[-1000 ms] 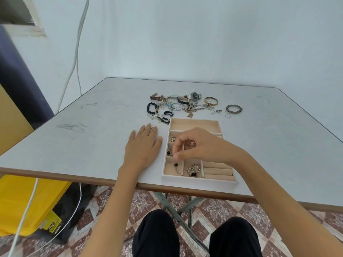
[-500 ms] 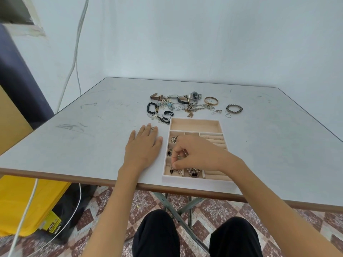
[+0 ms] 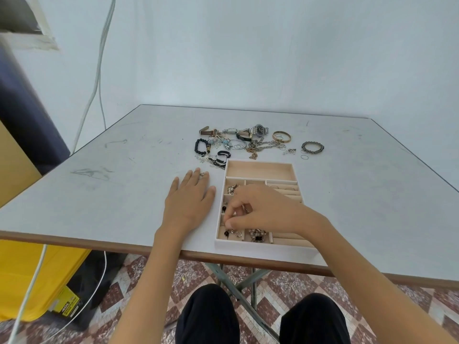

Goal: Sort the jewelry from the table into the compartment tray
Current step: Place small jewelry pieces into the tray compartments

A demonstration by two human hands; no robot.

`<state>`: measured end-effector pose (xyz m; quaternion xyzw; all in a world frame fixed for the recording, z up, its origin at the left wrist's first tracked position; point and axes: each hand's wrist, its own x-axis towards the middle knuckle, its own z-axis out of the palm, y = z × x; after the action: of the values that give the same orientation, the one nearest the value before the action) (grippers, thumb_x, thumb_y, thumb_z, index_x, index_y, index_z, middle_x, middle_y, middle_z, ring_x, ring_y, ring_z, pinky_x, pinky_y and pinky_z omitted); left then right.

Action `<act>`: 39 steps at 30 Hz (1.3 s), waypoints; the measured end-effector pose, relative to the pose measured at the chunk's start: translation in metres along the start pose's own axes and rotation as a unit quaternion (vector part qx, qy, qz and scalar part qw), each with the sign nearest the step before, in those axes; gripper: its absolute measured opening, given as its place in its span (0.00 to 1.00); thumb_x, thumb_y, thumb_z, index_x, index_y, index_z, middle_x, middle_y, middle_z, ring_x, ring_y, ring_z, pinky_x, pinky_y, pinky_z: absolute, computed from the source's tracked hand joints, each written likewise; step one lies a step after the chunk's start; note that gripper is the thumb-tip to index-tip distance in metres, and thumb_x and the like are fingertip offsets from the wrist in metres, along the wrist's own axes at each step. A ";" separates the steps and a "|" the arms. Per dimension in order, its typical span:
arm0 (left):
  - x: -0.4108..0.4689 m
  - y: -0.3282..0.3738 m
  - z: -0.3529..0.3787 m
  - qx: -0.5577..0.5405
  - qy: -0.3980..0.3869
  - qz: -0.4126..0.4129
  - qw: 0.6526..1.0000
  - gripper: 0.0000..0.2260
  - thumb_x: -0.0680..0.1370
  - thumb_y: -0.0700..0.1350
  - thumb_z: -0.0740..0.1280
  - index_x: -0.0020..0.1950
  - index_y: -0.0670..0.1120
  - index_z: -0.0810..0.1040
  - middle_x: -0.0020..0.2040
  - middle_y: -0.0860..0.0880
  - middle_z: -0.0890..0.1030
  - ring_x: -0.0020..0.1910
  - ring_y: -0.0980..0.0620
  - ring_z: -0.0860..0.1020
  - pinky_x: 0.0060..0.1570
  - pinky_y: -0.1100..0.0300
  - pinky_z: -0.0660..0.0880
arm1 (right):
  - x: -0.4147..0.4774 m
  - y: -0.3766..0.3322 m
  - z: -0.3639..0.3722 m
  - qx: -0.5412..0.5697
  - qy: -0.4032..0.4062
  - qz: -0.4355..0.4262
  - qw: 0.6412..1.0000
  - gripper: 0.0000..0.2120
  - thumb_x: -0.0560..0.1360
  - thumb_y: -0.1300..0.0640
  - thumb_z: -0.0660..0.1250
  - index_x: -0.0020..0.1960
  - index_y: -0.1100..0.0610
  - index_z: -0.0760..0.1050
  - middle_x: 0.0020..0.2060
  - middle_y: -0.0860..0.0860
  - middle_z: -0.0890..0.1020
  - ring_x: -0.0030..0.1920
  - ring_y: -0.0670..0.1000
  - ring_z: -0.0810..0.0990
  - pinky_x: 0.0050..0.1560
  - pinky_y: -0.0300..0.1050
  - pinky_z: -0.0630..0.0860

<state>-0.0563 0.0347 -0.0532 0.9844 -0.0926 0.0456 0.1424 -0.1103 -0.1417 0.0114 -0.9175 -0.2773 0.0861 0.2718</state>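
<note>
Right hand hung pinched over the tray's near-left compartments; whether it held anything I could not tell. Probably a piece was being placed. Left hand lay flat on the worktop. The next move would call for a reach to the jewelry pile.
</note>
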 end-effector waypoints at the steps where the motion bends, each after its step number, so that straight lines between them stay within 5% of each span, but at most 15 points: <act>1: 0.000 0.000 0.000 0.001 0.000 0.000 1.000 0.24 0.83 0.53 0.46 0.78 0.49 0.52 0.79 0.50 0.49 0.77 0.53 0.46 0.75 0.54 0.41 | -0.001 0.002 -0.002 0.025 0.005 -0.002 1.000 0.05 0.72 0.53 0.72 0.45 0.52 0.84 0.36 0.51 0.79 0.35 0.46 0.73 0.38 0.39 0.69; 6: 0.000 0.000 0.000 -0.008 0.004 0.000 1.000 0.24 0.83 0.53 0.47 0.78 0.49 0.53 0.79 0.50 0.50 0.77 0.54 0.47 0.75 0.54 0.41 | -0.004 0.017 -0.025 0.117 0.054 -0.005 0.992 0.04 0.73 0.55 0.71 0.47 0.53 0.84 0.38 0.53 0.82 0.35 0.44 0.73 0.37 0.32 0.68; 9: 0.000 0.000 0.000 -0.021 0.013 -0.003 1.000 0.23 0.83 0.53 0.49 0.78 0.49 0.55 0.79 0.51 0.52 0.77 0.54 0.48 0.75 0.55 0.42 | -0.002 0.034 -0.047 0.152 0.099 0.030 0.983 0.06 0.74 0.54 0.71 0.49 0.53 0.84 0.41 0.48 0.84 0.38 0.48 0.76 0.41 0.31 0.71; 12: 0.000 0.001 -0.002 -0.031 0.014 -0.006 0.999 0.23 0.82 0.53 0.50 0.77 0.50 0.57 0.78 0.52 0.54 0.77 0.55 0.49 0.75 0.56 0.42 | 0.006 0.058 -0.065 0.209 0.184 0.072 0.958 0.05 0.74 0.58 0.70 0.48 0.57 0.84 0.33 0.41 0.82 0.35 0.42 0.75 0.35 0.27 0.70; 16: 0.008 0.000 -0.010 -0.036 0.057 -0.020 0.998 0.21 0.79 0.55 0.55 0.70 0.52 0.70 0.71 0.52 0.68 0.71 0.52 0.64 0.70 0.54 0.56 | 0.027 0.092 -0.082 0.239 0.262 0.136 0.925 0.05 0.74 0.64 0.68 0.48 0.60 0.82 0.33 0.44 0.81 0.28 0.36 0.74 0.28 0.25 0.66; 21: 0.055 0.004 -0.023 -0.090 0.109 -0.031 0.989 0.13 0.78 0.50 0.60 0.61 0.53 0.77 0.58 0.52 0.78 0.58 0.48 0.73 0.57 0.51 0.68 | 0.074 0.115 -0.087 0.144 0.258 0.174 0.939 0.04 0.72 0.59 0.72 0.46 0.56 0.82 0.34 0.51 0.78 0.31 0.43 0.73 0.33 0.34 0.68; 26: 0.121 0.031 -0.024 -0.076 0.114 0.004 0.991 0.12 0.78 0.50 0.59 0.58 0.54 0.79 0.56 0.53 0.80 0.61 0.47 0.72 0.57 0.51 0.68 | 0.128 0.111 -0.087 -0.003 0.204 0.161 0.966 0.06 0.70 0.56 0.73 0.47 0.53 0.83 0.30 0.40 0.69 0.35 0.43 0.71 0.35 0.41 0.65; 31: 0.169 0.044 -0.013 0.021 0.072 0.001 0.997 0.12 0.78 0.51 0.60 0.57 0.57 0.79 0.57 0.49 0.79 0.63 0.45 0.70 0.60 0.49 0.66 | 0.164 0.115 -0.080 -0.090 0.174 0.197 0.961 0.08 0.69 0.54 0.75 0.48 0.48 0.83 0.49 0.49 0.83 0.49 0.51 0.79 0.45 0.45 0.74; 39: 0.189 0.041 -0.013 0.056 0.052 0.010 0.997 0.08 0.74 0.52 0.67 0.51 0.58 0.82 0.55 0.50 0.78 0.61 0.46 0.70 0.59 0.52 0.63 | 0.174 0.116 -0.077 -0.154 0.164 0.225 0.948 0.10 0.68 0.53 0.75 0.49 0.47 0.83 0.50 0.49 0.83 0.47 0.52 0.79 0.44 0.43 0.69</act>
<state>0.1197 -0.0322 -0.0072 0.9861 -0.0925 0.1036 0.0913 0.1121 -0.1606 0.0112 -0.9881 -0.0255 -0.0506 0.1429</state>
